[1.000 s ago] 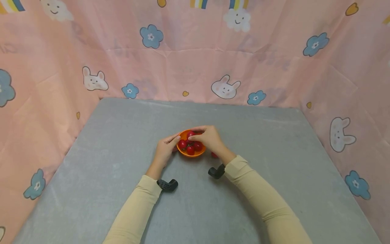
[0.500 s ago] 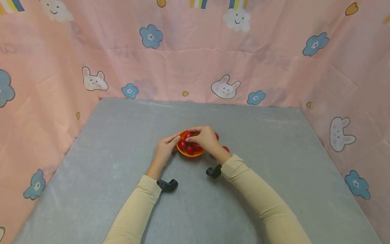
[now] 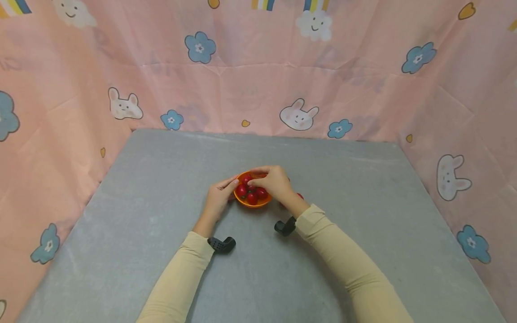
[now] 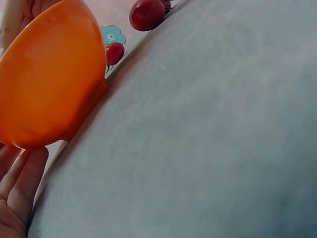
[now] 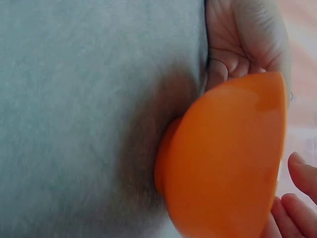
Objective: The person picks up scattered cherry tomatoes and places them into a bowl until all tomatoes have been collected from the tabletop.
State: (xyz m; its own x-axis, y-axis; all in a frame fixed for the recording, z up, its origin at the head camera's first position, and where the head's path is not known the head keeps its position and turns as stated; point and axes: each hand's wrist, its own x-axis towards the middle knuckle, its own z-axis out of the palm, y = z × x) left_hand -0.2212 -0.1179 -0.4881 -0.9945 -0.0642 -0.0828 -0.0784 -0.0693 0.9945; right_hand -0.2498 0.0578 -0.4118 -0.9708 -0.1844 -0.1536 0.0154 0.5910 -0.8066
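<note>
Sliding twd L hand (image 3: 216, 198), cherry tomato (image 3: 246, 179) looked unsettled | L hand gripped orange bowl (image 5: 228, 158) | R hand (image 3: 278, 184) half-curled, hold unclear

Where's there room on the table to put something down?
Bare table lies between the orange bowl and pink curtain, outside both sleeves, and between them. It's crowded around the bowl: left hand, right hand and loose tomatoes are there.
</note>
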